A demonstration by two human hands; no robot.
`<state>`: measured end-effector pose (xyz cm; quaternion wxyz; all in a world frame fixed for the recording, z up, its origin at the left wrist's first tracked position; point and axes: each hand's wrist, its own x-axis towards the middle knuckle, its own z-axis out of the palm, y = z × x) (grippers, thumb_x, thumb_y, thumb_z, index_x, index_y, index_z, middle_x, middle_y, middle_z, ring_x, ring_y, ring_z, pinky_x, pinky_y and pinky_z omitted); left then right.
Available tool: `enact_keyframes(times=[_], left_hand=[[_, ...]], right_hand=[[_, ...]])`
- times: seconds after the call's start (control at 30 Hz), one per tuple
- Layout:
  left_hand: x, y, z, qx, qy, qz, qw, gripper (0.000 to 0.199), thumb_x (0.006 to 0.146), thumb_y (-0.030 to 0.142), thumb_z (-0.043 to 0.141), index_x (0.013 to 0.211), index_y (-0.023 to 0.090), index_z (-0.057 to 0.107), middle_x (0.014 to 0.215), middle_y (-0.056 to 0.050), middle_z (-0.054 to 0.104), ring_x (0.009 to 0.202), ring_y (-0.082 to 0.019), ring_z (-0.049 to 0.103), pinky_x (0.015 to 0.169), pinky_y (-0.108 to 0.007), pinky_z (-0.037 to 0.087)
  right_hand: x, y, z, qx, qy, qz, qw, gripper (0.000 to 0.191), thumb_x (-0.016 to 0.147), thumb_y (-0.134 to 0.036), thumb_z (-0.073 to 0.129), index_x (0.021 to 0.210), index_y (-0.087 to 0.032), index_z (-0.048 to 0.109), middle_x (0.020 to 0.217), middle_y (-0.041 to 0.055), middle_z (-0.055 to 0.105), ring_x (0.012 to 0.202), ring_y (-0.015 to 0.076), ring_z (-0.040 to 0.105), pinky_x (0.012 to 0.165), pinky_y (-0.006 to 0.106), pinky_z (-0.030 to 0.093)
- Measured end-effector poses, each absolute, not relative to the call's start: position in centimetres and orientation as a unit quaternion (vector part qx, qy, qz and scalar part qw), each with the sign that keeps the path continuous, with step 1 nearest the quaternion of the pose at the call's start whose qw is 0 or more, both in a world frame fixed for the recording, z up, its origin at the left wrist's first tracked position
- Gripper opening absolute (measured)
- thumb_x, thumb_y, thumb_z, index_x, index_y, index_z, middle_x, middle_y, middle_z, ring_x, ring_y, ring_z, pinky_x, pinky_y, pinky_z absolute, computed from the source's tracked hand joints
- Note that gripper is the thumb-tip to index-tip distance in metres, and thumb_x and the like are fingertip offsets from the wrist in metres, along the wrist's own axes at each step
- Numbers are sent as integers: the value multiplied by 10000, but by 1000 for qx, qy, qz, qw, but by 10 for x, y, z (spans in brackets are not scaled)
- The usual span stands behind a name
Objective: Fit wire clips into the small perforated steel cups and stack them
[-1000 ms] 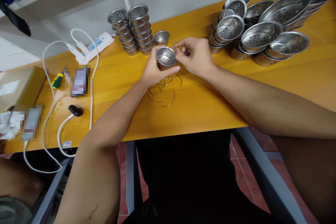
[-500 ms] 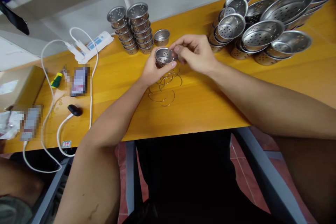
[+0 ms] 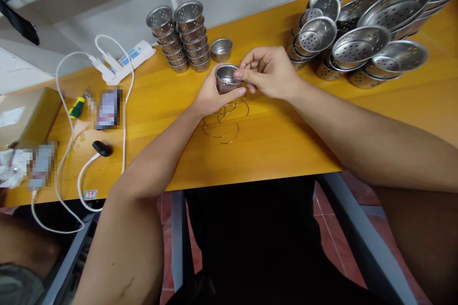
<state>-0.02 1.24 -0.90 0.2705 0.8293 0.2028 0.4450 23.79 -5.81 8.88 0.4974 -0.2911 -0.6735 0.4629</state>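
My left hand (image 3: 212,94) is wrapped round a small perforated metal cup (image 3: 226,86), its mouth tilted up toward me. At the cup's right rim my right hand (image 3: 266,72) is closed in a pinch, thumb against fingers. Whatever lies between those fingertips is too small to make out. Several thin curved wire pieces (image 3: 237,132) lie on the table just below the cup, partly hidden by my left hand. Another small metal cup (image 3: 222,50) stands alone behind my hands.
Stacks of perforated cups (image 3: 193,33) stand at the back left. Larger perforated bowls (image 3: 361,47) are stacked at the right. On the left are a power strip (image 3: 130,62) with white cables, a phone (image 3: 108,109), a green-yellow tool (image 3: 77,107) and a cardboard box (image 3: 30,116).
The cup and my left hand have shifted slightly right. My right thumb has come further over the cup's rim, and the right fingers have curled in lower.
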Motion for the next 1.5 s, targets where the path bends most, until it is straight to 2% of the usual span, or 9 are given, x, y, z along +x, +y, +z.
enact_keyframes(times=[0.37, 0.63, 0.73, 0.83, 0.93, 1.1, 1.23, 1.37, 1.5], left_hand=[[-3, 11, -8, 841, 210, 430, 252, 899, 1020, 893, 821, 1609, 292, 504, 1469, -69, 720, 1422, -301, 785, 1380, -588, 579], [-2, 10, -9, 838, 226, 438, 236, 928, 999, 899, 840, 1614, 297, 492, 1479, -69, 721, 1403, -290, 798, 1364, -580, 607], [-3, 19, -18, 834, 226, 450, 226, 963, 1005, 898, 833, 1672, 326, 438, 1524, -71, 691, 1456, -298, 775, 1397, -586, 575], [-6, 31, -27, 827, 234, 466, 211, 1022, 1033, 895, 797, 1769, 368, 324, 1615, -92, 632, 1551, -318, 720, 1441, -592, 526], [-10, 40, -33, 826, 236, 473, 197, 1077, 1048, 890, 777, 1830, 406, 217, 1700, -111, 570, 1620, -333, 667, 1461, -580, 501], [-10, 39, -33, 829, 228, 471, 197, 1046, 1113, 859, 694, 1869, 415, 124, 1732, -123, 546, 1609, -314, 673, 1442, -551, 526], [-8, 30, -26, 819, 250, 475, 203, 1013, 1114, 836, 716, 1857, 396, 186, 1704, -136, 600, 1578, -311, 718, 1424, -553, 574], [-6, 23, -17, 813, 265, 476, 206, 991, 1104, 841, 726, 1836, 382, 239, 1680, -151, 640, 1560, -323, 747, 1422, -600, 595], [-4, 19, -10, 810, 277, 471, 213, 973, 1114, 784, 758, 1829, 363, 251, 1659, -154, 659, 1560, -331, 753, 1433, -602, 574]], right_hand=[[237, -61, 87, -312, -684, 454, 478, 732, 742, -881, 1157, 903, -287, 761, 701, 1, 653, 567, 199, 587, 454, 355, 461], [236, -60, 82, -319, -699, 422, 482, 760, 764, -957, 1095, 945, -294, 768, 830, 50, 722, 756, 275, 707, 630, 419, 630], [239, -63, 82, -344, -727, 365, 468, 769, 842, -1001, 1009, 1089, -299, 816, 955, 85, 774, 882, 333, 758, 744, 481, 695], [245, -67, 85, -383, -757, 274, 454, 824, 964, -1026, 859, 1398, -327, 820, 1269, 131, 819, 1034, 385, 792, 889, 555, 731], [252, -67, 86, -382, -795, 200, 426, 809, 1052, -993, 751, 1527, -340, 786, 1521, 163, 767, 1152, 417, 798, 1037, 606, 723], [257, -67, 86, -363, -835, 153, 384, 814, 1102, -927, 705, 1676, -351, 717, 1578, 165, 748, 1355, 475, 746, 1202, 667, 664], [255, -74, 94, -373, -850, 152, 340, 780, 1146, -875, 661, 1727, -357, 707, 1688, 171, 692, 1500, 522, 671, 1248, 698, 620], [252, -80, 101, -393, -858, 137, 303, 749, 1179, -861, 579, 1765, -409, 695, 1746, 139, 650, 1608, 500, 601, 1333, 683, 576], [249, -81, 104, -428, -855, 131, 262, 780, 1157, -841, 651, 1827, -443, 646, 1740, 133, 661, 1684, 515, 529, 1401, 744, 491]])
